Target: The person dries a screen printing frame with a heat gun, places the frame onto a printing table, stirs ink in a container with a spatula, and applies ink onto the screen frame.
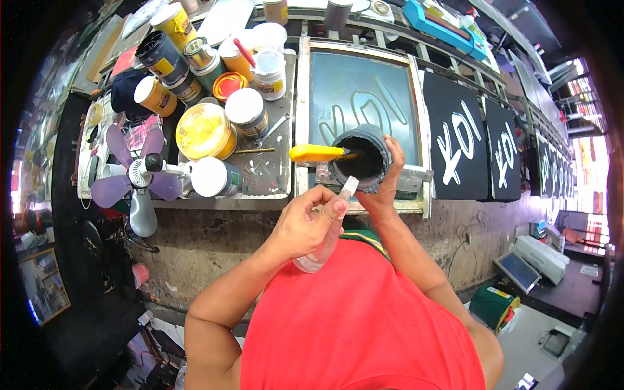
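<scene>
My right hand [387, 185] grips a dark, stained tub [364, 162] tilted so its open mouth shows dark contents; a yellow-handled tool [315, 153] sticks out of it. My left hand [305, 221] is closed around a translucent plastic bottle [311, 259], whose pale tip reaches up to the tub's lower rim; whether they touch I cannot tell. Both are held over the front edge of a framed printing screen [357, 78], which bears large outlined lettering on grey-blue mesh.
Left, a metal tray [273, 179] carries several paint tubs [201, 130] and cans, beside a small fan [140, 175] with purple blades. Right, black printed panels [448, 91] line the rack. Below right sit a green bucket [487, 305] and grey equipment [543, 257] on the floor.
</scene>
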`<act>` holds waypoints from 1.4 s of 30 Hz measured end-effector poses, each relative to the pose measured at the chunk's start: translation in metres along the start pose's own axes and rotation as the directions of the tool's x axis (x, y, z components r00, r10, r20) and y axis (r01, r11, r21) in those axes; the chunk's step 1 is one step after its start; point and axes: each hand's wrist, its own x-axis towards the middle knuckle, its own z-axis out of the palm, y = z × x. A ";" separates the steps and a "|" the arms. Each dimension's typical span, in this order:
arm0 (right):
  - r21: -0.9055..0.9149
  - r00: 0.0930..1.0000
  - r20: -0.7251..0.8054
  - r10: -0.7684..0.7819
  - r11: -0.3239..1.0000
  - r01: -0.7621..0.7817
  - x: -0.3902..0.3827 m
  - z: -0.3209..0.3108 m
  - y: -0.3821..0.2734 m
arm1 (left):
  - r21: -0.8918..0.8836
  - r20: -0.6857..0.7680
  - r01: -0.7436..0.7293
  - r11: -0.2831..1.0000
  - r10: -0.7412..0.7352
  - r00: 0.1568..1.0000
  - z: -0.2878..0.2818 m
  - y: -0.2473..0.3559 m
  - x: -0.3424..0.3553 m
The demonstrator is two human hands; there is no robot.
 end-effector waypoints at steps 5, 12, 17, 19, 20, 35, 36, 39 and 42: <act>-0.032 1.000 -0.011 0.009 0.999 -0.009 -0.004 0.007 0.005 | 0.121 -0.009 0.017 0.992 -0.016 1.000 -0.008 -0.004 -0.004; 0.054 0.811 0.044 0.584 0.809 -0.586 -0.011 0.007 0.013 | -0.045 -0.296 -0.502 0.864 0.468 0.832 -0.080 0.019 -0.014; 0.037 0.801 0.091 0.591 0.802 -0.596 -0.012 -0.015 0.020 | 0.539 -0.548 -0.545 0.642 0.759 0.352 -0.189 0.041 0.022; 0.012 0.810 0.067 0.582 0.811 -0.584 -0.015 -0.018 0.020 | 0.659 -0.567 -0.423 0.622 0.780 0.265 -0.229 0.030 0.051; 0.065 0.828 0.094 0.553 0.826 -0.560 -0.016 -0.018 0.020 | 0.675 -0.625 -0.314 0.668 0.743 0.238 -0.246 0.021 0.063; -0.080 0.998 -0.021 0.056 0.995 -0.057 -0.008 -0.016 0.004 | 0.492 -0.254 -0.707 0.508 0.861 0.441 -0.064 0.066 0.026; -0.070 0.999 -0.010 0.048 0.996 -0.049 -0.006 -0.015 -0.002 | 0.407 -0.105 -0.767 0.496 0.859 0.501 -0.040 0.071 0.036; 0.025 0.998 0.038 0.047 0.999 -0.048 0.001 -0.012 -0.018 | 0.093 -0.059 -0.677 0.730 0.683 0.728 0.014 0.083 0.037; 0.088 0.999 0.040 -0.002 0.996 -0.001 0.009 -0.013 -0.026 | -0.095 0.096 -0.760 0.643 0.765 0.636 0.032 0.098 0.023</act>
